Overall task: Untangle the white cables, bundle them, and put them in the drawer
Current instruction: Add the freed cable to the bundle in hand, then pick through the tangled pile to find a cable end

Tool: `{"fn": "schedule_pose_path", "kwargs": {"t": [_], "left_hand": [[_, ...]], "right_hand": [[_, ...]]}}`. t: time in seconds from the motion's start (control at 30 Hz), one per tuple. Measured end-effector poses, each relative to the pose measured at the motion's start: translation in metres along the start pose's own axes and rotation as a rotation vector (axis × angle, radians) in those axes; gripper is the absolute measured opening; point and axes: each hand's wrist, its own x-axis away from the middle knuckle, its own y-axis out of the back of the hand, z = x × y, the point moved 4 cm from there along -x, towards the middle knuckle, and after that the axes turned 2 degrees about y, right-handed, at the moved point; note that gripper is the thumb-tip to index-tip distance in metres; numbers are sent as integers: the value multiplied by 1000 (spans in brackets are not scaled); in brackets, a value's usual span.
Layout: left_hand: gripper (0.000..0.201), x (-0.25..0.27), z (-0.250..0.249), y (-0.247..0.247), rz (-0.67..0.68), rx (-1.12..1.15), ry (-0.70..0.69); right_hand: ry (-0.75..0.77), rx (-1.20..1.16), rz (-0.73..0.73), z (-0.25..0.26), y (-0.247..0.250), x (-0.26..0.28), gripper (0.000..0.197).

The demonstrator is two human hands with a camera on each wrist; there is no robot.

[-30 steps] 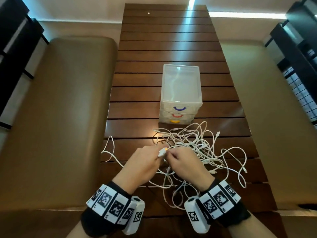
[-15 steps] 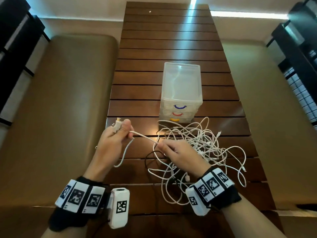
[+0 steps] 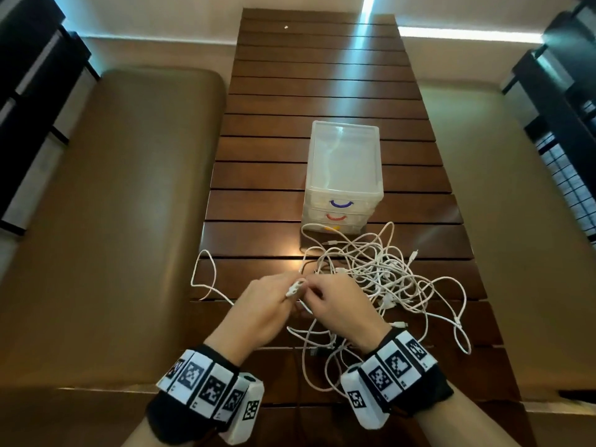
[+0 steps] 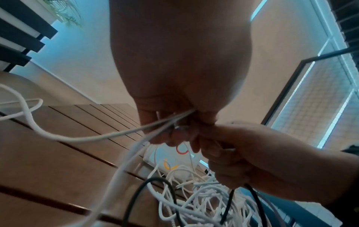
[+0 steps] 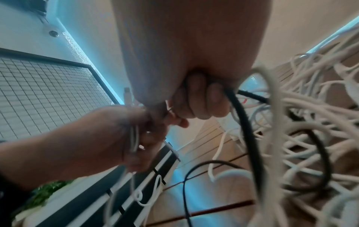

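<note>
Two hands at work: left hand [image 3: 258, 312] and right hand [image 3: 338, 304] meet at 6 o'clock on the table [image 3: 280, 175], knuckles nearly touching.
Step in hand: untangling, judged early; one white cable is being separated from the pile and folded into loops.
Left hand state: fingers curled, pinching a white plug [image 3: 295, 287] and several strands of that cable; the left wrist view shows the strands running out of the closed fingers [image 4: 165, 132].
Right hand state: fingers [image 5: 198, 98] curled round cable at the pinch point; the right wrist view shows a black cord [image 5: 244, 122] passing through the same curl.
Location of cables: white cables [image 3: 380, 279] lie in a loose heap at 3 o'clock of the hands, just in front of the drawer unit [image 3: 345, 175], which stands at 12 o'clock; one loop trails to 9 o'clock.
Drawers: all three appear closed; nothing stowed yet.
Next move, judged: draw more slack hand over hand, keeping the black cord out of the bundle.
Risk, judged: pulling may tighten knots in the heap.
Materials: cables thin, round, limp, matte white with small hard plugs; drawer unit translucent plastic, boxy, with blue, red and yellow curved handles; table dark slatted wood, glossy.
</note>
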Motion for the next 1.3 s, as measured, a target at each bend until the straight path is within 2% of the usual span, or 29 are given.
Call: {"fn": "schedule_pose_path", "kwargs": {"t": [0.07,0.13,0.2,0.33,0.4,0.53,0.57,0.63,0.7,0.77,0.8,0.87,1.03,1.13,1.23,1.3], "left_hand": [[30,1,3,-3,18,-41,-16],[33,3,10,0,-6,-35,-22],[33,6,15,13,-130,68,-10],[33,10,17,58,-444,542,41],[36,11,25,70,-512,569,76],[28,8,38,61,-461,277,226],[26,10,35,58,-450,198,223],[32,11,20,52,-419,80,127],[37,7,4,34,-263,4,32],[37,2,-7,9,-42,-135,38],[32,0,-8,-1,24,-208,51],[20,-2,-7,-8,56,-256,51],[36,-5,8,9,78,-187,58],[43,-5,8,32,-32,65,41],[55,-4,15,59,-221,387,37],[59,-3,16,70,-268,439,46]], "right_hand": [[25,9,42,-5,-5,6,24],[46,44,60,-12,-12,11,32],[30,72,54,-21,-13,14,44],[6,72,18,-33,-2,13,48],[11,49,2,-33,4,10,50],[-12,16,26,-32,4,10,38],[-27,53,46,-33,1,10,39],[-46,139,78,-34,-5,7,45],[-39,146,67,-29,-7,4,44],[-7,87,36,-22,-6,3,35],[15,69,21,-19,-5,3,32],[30,61,24,-20,-6,6,27],[67,50,43,-30,-8,16,26],[84,10,6,-29,-2,18,30],[86,12,-1,-25,8,18,26],[95,25,-29,-23,16,15,33]]}}
